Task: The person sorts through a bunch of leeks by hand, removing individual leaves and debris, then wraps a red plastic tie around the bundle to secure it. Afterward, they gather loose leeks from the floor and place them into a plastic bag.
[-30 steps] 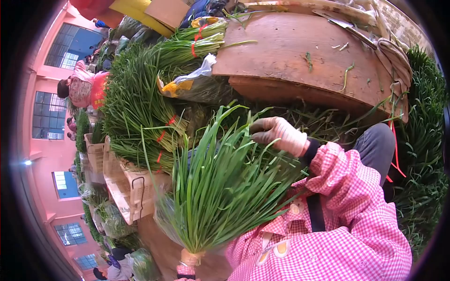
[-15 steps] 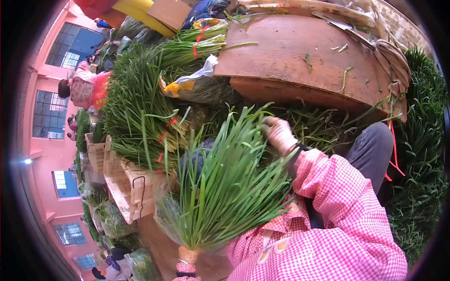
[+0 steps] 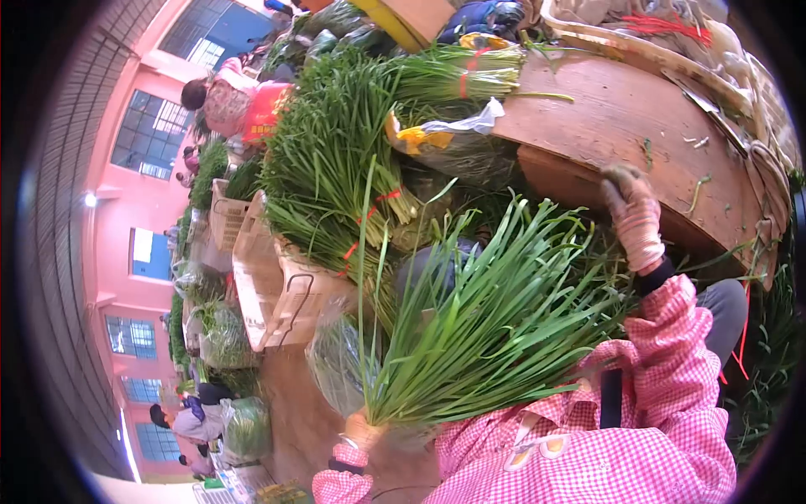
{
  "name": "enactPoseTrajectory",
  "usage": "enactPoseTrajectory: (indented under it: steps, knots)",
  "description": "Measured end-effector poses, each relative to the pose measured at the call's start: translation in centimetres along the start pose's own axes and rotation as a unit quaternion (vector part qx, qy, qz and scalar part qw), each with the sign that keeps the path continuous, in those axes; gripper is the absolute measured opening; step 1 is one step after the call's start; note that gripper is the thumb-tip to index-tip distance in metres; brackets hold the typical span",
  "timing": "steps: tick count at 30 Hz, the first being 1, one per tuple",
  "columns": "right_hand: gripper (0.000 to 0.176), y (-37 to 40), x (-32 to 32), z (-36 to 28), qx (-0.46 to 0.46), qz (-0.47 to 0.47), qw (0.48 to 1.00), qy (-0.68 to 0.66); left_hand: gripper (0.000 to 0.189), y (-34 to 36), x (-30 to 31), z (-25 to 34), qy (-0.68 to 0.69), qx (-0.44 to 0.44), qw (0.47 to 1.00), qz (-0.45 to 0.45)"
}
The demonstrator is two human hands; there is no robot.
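Note:
My left hand (image 3: 363,430), low in the view, is closed round the base of a loose bunch of garlic chives (image 3: 478,328). Their long flat leaves fan up and to the right, across my lap. A clear plastic bag (image 3: 332,353) shows beside the stems. My right hand (image 3: 630,210), in a thin glove with dirty fingertips, is raised near the front edge of the wooden board (image 3: 613,109). It is apart from the leaves, its fingers loosely stretched with nothing seen in them.
Tied bundles of chives with red ties (image 3: 369,206) lie piled beyond my left hand. Near them stands a pale plastic crate (image 3: 290,294). A filled plastic bag (image 3: 453,147) lies against the board. Red ties (image 3: 672,29) rest at the back. Other people (image 3: 231,101) work at the left.
My right hand has left the leaf tips and risen toward the board. The bunch stays in my left hand, its leaves tilted further right. The view has turned, shifting the surroundings rightward.

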State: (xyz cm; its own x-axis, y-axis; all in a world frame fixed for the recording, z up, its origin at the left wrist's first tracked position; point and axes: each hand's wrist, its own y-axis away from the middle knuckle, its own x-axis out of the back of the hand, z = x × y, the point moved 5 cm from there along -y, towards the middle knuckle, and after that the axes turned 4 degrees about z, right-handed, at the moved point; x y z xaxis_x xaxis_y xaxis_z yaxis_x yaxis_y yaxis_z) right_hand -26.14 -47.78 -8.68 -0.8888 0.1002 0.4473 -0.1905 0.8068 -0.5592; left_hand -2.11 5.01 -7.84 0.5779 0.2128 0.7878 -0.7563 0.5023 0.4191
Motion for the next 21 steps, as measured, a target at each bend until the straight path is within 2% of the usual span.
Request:
enactPoseTrajectory:
  steps: [2, 4, 6, 7, 8, 9, 10, 12, 13, 15, 16, 19, 21]
  knots:
    - [0.016, -2.1, -0.1, -7.2, -0.036, -0.133, 0.961, -0.241, 0.031, 0.4, 0.6, 1.7, -0.021, 0.001, 1.0, 0.002]
    - [0.018, -1.6, -1.6, -13.7, -0.049, -0.273, 0.894, -0.353, 0.029, -0.3, 0.4, -1.2, 0.009, -0.013, 1.0, 0.009]
    - [0.032, 1.4, -4.3, -18.8, -0.058, -0.375, 0.823, -0.423, 0.029, -0.6, 0.2, -3.7, 0.028, -0.041, 0.998, 0.039]
    - [0.039, 2.9, -4.9, -21.2, -0.188, -0.49, 0.722, -0.45, 0.029, -0.3, 0.4, -3.0, -0.04, -0.054, 0.997, 0.047]
    - [0.043, 5.3, -7.1, -22.6, -0.238, -0.545, 0.633, -0.495, 0.029, -0.1, 1.0, -1.5, -0.108, -0.063, 0.991, 0.053]
    - [0.04, 6.9, -8.7, -24.1, -0.215, -0.539, 0.623, -0.525, 0.029, 0.2, 1.5, -0.4, -0.175, -0.069, 0.98, 0.058]
    - [0.031, 8.1, -9.8, -25.6, -0.198, -0.565, 0.605, -0.525, 0.028, 0.4, 1.7, 0.2, -0.171, -0.074, 0.98, 0.063]
    - [0.022, 10.7, -10.8, -28.1, -0.313, -0.565, 0.5, -0.577, 0.026, 0.7, 1.8, 0.8, -0.163, -0.089, 0.98, 0.073]
    - [0.021, 11.2, -10.7, -28.5, -0.326, -0.56, 0.499, -0.576, 0.024, 0.5, 1.3, -0.9, -0.146, -0.119, 0.979, 0.073]
    - [0.022, 11.7, -10.1, -29.2, -0.351, -0.549, 0.497, -0.573, 0.027, 0.8, 1.5, 0.0, -0.166, -0.159, 0.971, 0.073]
    - [0.02, 11.6, -10.1, -28.9, -0.323, -0.545, 0.506, -0.585, 0.029, 0.6, 1.6, 0.6, -0.174, -0.18, 0.965, 0.075]
    - [0.016, 11.1, -9.3, -28.5, -0.325, -0.497, 0.536, -0.6, 0.036, 0.0, 1.6, 0.8, -0.163, -0.174, 0.969, 0.06]
    - [0.018, 10.1, -9.3, -27.6, -0.328, -0.467, 0.563, -0.598, 0.032, -0.6, 1.1, -0.1, -0.151, -0.155, 0.976, 0.038]
